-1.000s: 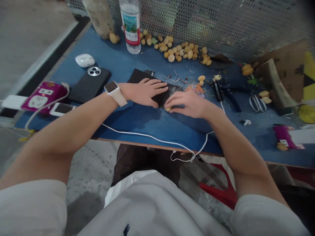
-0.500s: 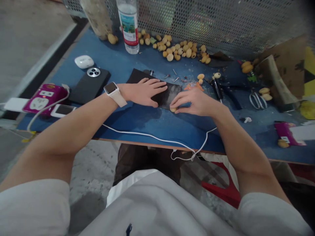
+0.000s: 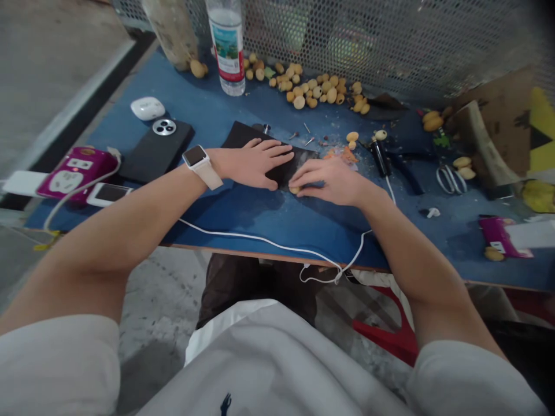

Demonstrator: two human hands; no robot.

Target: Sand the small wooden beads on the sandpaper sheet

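Observation:
My left hand [image 3: 259, 164] lies flat with its fingers spread on a black sheet of sandpaper [image 3: 236, 134], pressing it to the blue table. Pale dust covers the sheet's right part. Between the fingertips of my right hand [image 3: 327, 180] is a small tan gourd piece [image 3: 295, 189], mostly hidden, against the sheet's dusty front edge. Orange scraps [image 3: 342, 155] lie just behind the right hand. Two tan pieces [image 3: 352, 138] and several small metal bits [image 3: 309, 141] are scattered behind the sheet.
Many small tan gourds [image 3: 332, 95] lie along the mesh panel [image 3: 390, 40] beside a water bottle [image 3: 228, 52]. On the left are a phone [image 3: 158, 150] and a purple power socket [image 3: 78, 173]. Pliers [image 3: 410, 170] and a black corded tool [image 3: 381, 157] lie right. A white cable [image 3: 260, 237] crosses the front.
My right hand has slid a little to the left along the sandpaper, with the gourd piece still in its fingers. The left hand stays in place.

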